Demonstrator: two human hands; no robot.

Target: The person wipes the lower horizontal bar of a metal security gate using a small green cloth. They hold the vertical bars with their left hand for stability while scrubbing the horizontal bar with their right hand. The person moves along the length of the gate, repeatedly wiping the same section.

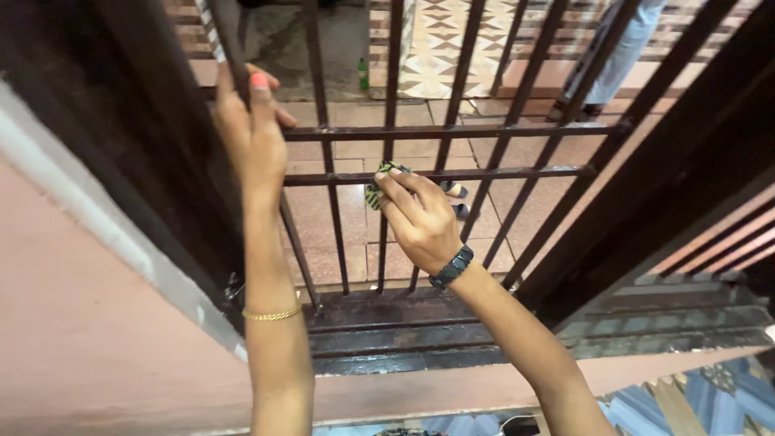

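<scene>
While both arms reach up from the bottom edge of the frame, the scene reads so:

Left hand (252,133): upper left of frame, fingers closed around a dark vertical bar (234,56) of the metal grille (452,129); thumb nail is painted pink-red. Thin gold bracelet (272,315) on the wrist, lower left-centre.

Right hand (416,218): centre of frame, fingers pressed together and pinching a small cloth (378,187) w/ green and dark pattern. Black watch (451,267) on this wrist.

Cloth: at centre, touching the lower horizontal bar (500,172) of the grille, just beside a vertical bar; most of it is hidden under the fingers.

Grille: dark brown, vertical bars crossed by 2 horizontal bars, fills upper half of frame.

Sill: dark ledge (452,339) under the grille, lower centre, w/ pale pink wall (89,355) at the left.

Beyond the bars: pinkish tiled floor (355,218), small green bottle (363,74) at top centre, and legs of another person (622,48) at upper right, well apart from the hands.
</scene>
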